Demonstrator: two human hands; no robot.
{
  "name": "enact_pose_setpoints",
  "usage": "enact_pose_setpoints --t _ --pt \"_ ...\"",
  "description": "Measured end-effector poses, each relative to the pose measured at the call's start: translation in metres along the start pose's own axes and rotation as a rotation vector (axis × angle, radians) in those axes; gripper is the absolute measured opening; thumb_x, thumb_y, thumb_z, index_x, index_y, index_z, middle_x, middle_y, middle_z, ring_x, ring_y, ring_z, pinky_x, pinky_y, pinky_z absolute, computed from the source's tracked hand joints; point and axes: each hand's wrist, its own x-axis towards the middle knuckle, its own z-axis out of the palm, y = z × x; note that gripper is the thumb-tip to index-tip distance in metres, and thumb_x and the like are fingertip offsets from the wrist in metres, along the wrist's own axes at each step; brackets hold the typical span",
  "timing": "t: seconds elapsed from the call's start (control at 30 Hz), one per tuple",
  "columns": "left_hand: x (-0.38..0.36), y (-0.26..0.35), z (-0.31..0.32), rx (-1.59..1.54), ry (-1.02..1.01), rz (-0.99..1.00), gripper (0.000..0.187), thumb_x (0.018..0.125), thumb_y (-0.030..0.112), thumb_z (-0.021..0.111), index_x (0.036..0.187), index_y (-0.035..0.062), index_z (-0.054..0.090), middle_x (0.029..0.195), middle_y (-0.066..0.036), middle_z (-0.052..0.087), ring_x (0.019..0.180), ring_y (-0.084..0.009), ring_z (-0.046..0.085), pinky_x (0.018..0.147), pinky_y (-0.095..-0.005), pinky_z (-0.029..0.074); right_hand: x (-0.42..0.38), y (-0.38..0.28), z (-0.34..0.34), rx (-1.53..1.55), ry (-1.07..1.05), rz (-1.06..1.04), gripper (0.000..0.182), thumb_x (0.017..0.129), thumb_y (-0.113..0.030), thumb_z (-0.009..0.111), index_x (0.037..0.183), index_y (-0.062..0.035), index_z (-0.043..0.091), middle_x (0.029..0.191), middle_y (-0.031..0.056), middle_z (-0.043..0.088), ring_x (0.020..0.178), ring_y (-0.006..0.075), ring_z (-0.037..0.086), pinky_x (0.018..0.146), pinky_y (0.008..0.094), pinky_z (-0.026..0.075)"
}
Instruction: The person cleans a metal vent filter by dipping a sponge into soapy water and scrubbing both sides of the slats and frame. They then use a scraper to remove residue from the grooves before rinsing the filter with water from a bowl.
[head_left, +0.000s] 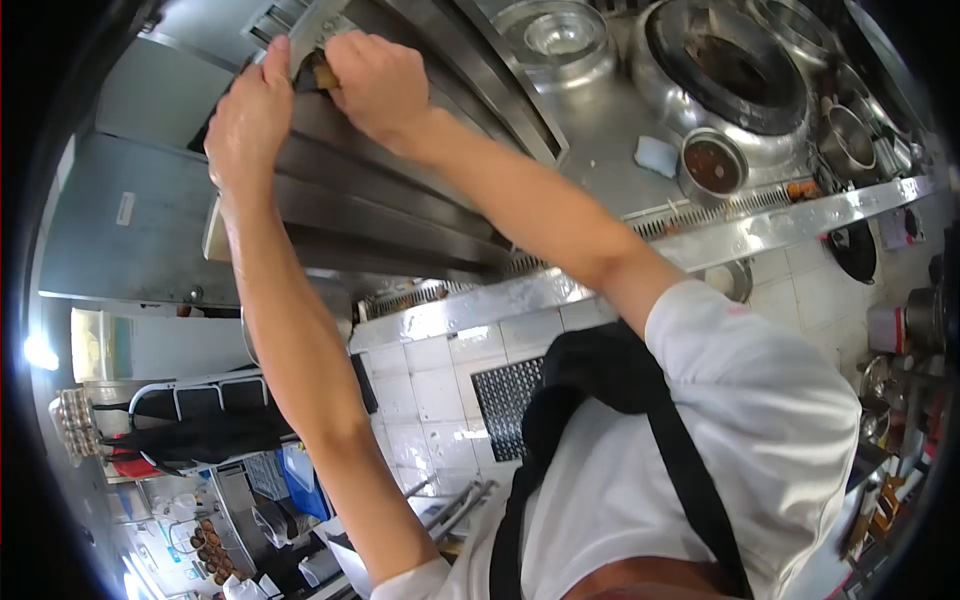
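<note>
My left hand (248, 125) is raised at the upper left, its fingers curled and its thumb stretched upward along a dark object. Beside it my right hand (378, 85) is closed at a small yellow-brown piece (325, 76) set against dark material between the two hands. My fingers cover most of what they grip, and I cannot tell what it is. Right under both hands run long stainless steel panels (390, 190) with ridges. A grey metal cabinet front (120, 215) lies to the left of my left forearm.
A steel counter holds a round wok burner (725, 70), a pot of red-brown liquid (713, 163), a pale blue-white block (657, 157) and a steel basin (555, 40). A raised metal edge (790, 222) borders it. A black perforated mat (508, 408) lies on the tiled floor.
</note>
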Motion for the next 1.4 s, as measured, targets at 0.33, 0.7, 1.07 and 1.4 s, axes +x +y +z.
enact_pose_setpoints --t 0.33,0.7,1.07,1.4 --pt "-0.006 0.005 -0.006 0.019 -0.017 -0.011 0.076 0.100 0.067 0.023 0.128 0.0105 0.065 0.129 -0.020 0.065 0.123 -0.0417 0.057 0.102 -0.0503 0.045 -0.015 0.002 -0.009 0.044 -0.057 -0.011 0.029 0.070 -0.007 0.074 0.091 -0.0107 0.054 0.082 0.0073 0.061 0.075 0.0298 0.065 0.061 0.0430 0.051" --pt "-0.003 -0.005 -0.002 -0.007 -0.072 -0.005 0.074 0.101 0.065 0.022 0.132 0.0112 0.063 0.131 -0.019 0.064 0.126 -0.0420 0.056 0.105 -0.0512 0.043 -0.016 0.000 -0.007 -0.076 -0.155 0.047 0.008 0.084 -0.012 0.060 0.088 -0.0074 0.055 0.081 0.0106 0.064 0.078 0.0321 0.067 0.065 0.0453 0.053" --pt "-0.003 0.003 -0.007 0.015 -0.040 -0.031 0.073 0.101 0.064 0.022 0.132 0.0110 0.062 0.130 -0.018 0.065 0.124 -0.0408 0.057 0.105 -0.0498 0.043 -0.020 0.007 -0.011 -0.001 -0.256 0.063 0.026 0.081 -0.015 0.070 0.096 -0.0071 0.050 0.091 0.0126 0.063 0.081 0.0355 0.065 0.067 0.0496 0.051" --pt "-0.004 0.003 -0.004 0.004 -0.039 -0.052 0.077 0.098 0.071 0.022 0.127 0.0148 0.065 0.130 -0.017 0.065 0.125 -0.0423 0.055 0.106 -0.0519 0.041 -0.043 0.003 -0.036 -0.038 -0.390 0.138 0.020 0.085 -0.013 0.063 0.099 -0.0056 0.051 0.096 0.0148 0.061 0.088 0.0375 0.066 0.069 0.0487 0.053"
